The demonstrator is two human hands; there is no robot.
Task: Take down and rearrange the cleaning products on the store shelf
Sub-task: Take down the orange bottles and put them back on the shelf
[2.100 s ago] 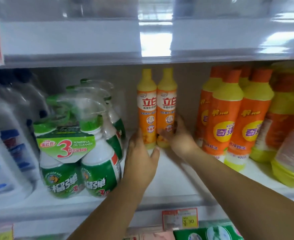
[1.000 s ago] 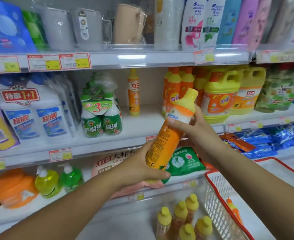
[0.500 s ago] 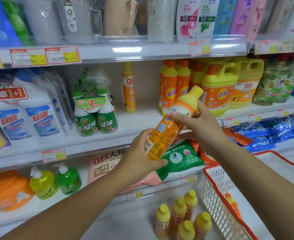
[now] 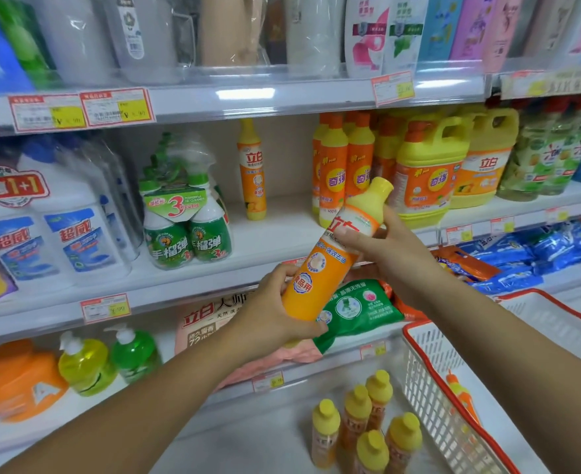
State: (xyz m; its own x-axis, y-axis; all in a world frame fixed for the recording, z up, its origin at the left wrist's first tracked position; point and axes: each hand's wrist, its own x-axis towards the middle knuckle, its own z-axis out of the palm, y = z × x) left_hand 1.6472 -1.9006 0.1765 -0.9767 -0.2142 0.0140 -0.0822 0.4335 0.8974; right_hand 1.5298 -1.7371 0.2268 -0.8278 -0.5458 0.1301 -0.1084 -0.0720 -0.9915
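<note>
Both my hands hold one slim orange dish-soap bottle (image 4: 330,265) with a yellow cap, tilted with the cap up and to the right, in front of the shelves. My left hand (image 4: 275,313) grips its base; my right hand (image 4: 388,254) grips it near the neck, fingers across the label. One matching bottle (image 4: 252,172) stands alone and upright on the middle shelf (image 4: 275,241). Several more of the same bottles (image 4: 368,425) stand grouped on the low white surface below.
On the middle shelf, green spray bottles (image 4: 186,217) stand left of the lone bottle, orange-yellow detergent bottles and jugs (image 4: 419,165) to its right. A white basket with a red rim (image 4: 453,388) sits lower right. Refill pouches (image 4: 354,309) lie on the shelf behind my hands.
The bottle came off the middle shelf, leaving one there. In the last second it has been turned in my hands, so the front label now faces me.
</note>
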